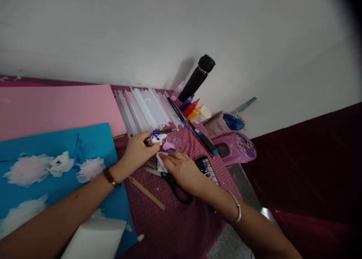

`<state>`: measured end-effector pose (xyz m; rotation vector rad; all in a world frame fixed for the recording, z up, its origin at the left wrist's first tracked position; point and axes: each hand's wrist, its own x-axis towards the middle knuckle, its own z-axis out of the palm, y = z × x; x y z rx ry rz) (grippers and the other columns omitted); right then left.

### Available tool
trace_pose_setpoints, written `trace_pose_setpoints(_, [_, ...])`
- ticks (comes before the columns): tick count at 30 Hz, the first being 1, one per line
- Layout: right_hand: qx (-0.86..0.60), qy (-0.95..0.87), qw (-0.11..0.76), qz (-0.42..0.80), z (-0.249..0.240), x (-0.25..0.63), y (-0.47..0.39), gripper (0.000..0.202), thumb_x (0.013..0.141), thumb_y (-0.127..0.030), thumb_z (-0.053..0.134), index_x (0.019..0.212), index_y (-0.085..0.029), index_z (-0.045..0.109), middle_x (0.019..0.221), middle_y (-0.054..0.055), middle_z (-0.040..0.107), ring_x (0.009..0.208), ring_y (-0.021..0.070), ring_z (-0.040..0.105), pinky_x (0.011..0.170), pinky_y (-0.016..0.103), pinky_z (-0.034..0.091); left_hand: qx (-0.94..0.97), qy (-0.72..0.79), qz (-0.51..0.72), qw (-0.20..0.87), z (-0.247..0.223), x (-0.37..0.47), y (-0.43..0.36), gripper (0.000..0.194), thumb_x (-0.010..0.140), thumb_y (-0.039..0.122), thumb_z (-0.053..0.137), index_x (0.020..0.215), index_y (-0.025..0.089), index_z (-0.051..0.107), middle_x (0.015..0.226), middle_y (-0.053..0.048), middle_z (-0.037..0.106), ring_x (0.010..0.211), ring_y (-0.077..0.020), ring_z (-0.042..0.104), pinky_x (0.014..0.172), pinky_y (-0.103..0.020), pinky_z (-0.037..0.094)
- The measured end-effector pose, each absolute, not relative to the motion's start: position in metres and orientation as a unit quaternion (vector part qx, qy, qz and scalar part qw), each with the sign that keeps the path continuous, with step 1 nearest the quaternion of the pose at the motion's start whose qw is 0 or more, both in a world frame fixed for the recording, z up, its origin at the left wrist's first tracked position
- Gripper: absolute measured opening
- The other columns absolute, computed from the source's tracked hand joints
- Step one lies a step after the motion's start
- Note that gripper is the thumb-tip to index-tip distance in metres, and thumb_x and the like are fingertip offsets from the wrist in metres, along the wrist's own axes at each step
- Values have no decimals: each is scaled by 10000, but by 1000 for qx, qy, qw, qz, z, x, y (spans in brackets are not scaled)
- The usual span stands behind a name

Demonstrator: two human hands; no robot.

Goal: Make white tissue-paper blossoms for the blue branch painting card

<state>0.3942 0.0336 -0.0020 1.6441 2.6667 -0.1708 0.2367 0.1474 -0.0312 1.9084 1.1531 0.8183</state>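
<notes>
My left hand (138, 150) pinches a crumpled white tissue (157, 139) with dark blue paint on its top. My right hand (185, 173) presses its fingers round a second white tissue (161, 164). Just beyond both hands sits a small clear dish of lilac paint (169, 146). Black-handled scissors (177, 191) lie partly under my right hand, and a wooden strip (147, 193) lies nearer to me. Beneath my left forearm, a blue sheet (114, 202) carries white and pale pink tissue puffs (90, 170) and dark blue smears.
A pink sheet (59, 110) and translucent sticks (144, 108) lie along the wall. Paint bottles (191, 107), a black flask (196, 77), a white cup (204, 114) and a box cutter (207, 142) stand or lie rightward. A phone (207, 168) and pink stool (234, 149) are farther right.
</notes>
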Motion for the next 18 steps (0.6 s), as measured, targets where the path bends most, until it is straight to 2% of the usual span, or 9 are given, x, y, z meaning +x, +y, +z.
trace_pose_setpoints(4, [513, 855, -14, -74, -5, 393, 35, 264, 931, -134, 456, 1176, -172, 548, 1314, 73, 560, 1111, 216, 505, 923, 346, 441, 745, 459, 312, 371, -32, 236, 148, 194, 708, 336, 580, 636, 167, 519, 570, 41, 458, 549, -107, 426, 508, -225, 285])
trace_pose_setpoints(8, [509, 856, -24, -90, -4, 393, 38, 166, 925, -139, 483, 1056, -178, 576, 1126, 82, 627, 1027, 193, 530, 891, 330, 439, 742, 460, 318, 370, -35, 236, 148, 187, 710, 336, 574, 651, 167, 522, 572, 44, 453, 548, -106, 418, 506, -228, 276])
trace_pose_setpoints(12, [496, 864, -17, -87, -4, 392, 42, 90, 919, -152, 501, 958, -177, 578, 998, 67, 632, 937, 186, 525, 842, 309, 436, 740, 452, 328, 375, -36, 237, 148, 210, 704, 327, 569, 605, 176, 463, 552, 52, 407, 539, -99, 394, 498, -225, 263])
trace_pose_setpoints(18, [477, 872, -45, -104, -5, 399, 42, 103, 887, -115, 509, 925, -178, 581, 985, 73, 635, 881, 183, 532, 789, 298, 436, 732, 456, 331, 383, -33, 237, 148, 205, 696, 322, 573, 603, 176, 463, 551, 54, 413, 534, -97, 393, 498, -224, 269])
